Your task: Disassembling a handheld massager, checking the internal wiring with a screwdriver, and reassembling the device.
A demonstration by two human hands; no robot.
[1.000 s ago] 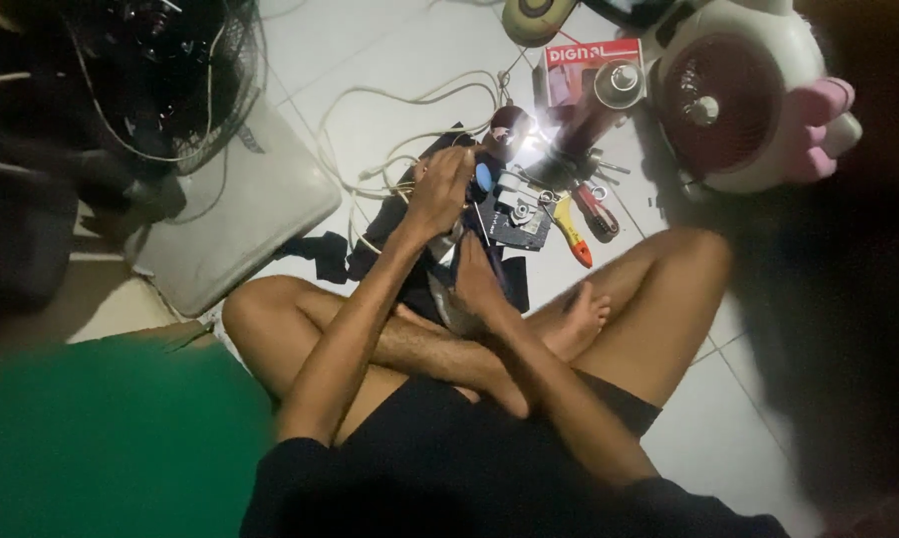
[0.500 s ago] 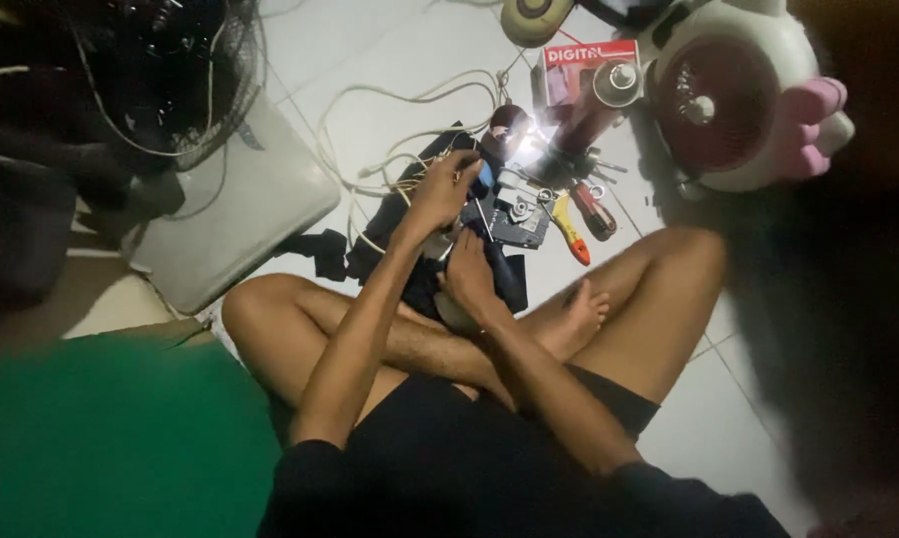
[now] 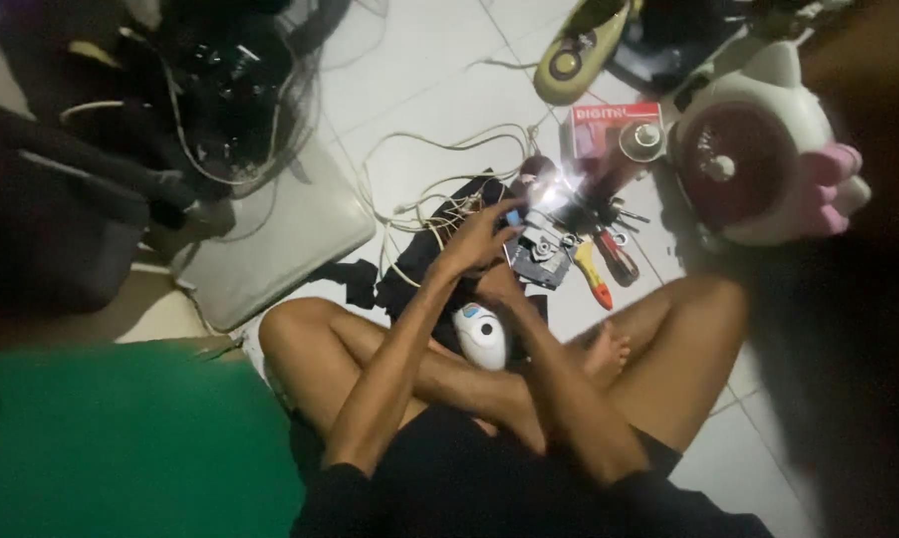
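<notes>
Fingers (image 3: 504,214) of my left hand (image 3: 479,239) are spread and curled over a small metal part (image 3: 541,254) lying on the tiled floor (image 3: 439,90); whether they actually pinch it I cannot tell. My right hand (image 3: 496,284) sits just below, its fingers hidden behind the left wrist, so their opening is not visible. The metal part lies just ahead of my crossed legs, beside a yellow-handled tool (image 3: 595,282) and a red-handled tool (image 3: 619,257). A bright small lamp (image 3: 559,184) glares onto it.

Judged progress: the work appears mid-way. The fan's pink-and-white housing (image 3: 758,159) lies opened to my right with its dark motor face exposed, a black wire guard (image 3: 220,70) is set aside to the upper left, and nothing looks reassembled.

Floor and room: pale tiles, dim light, a tangle of white cord (image 3: 439,159), a grey flat panel (image 3: 270,239), a red box (image 3: 609,125), a white mouse-shaped object (image 3: 481,337) on my lap, a green sheet (image 3: 121,438) at lower left.
</notes>
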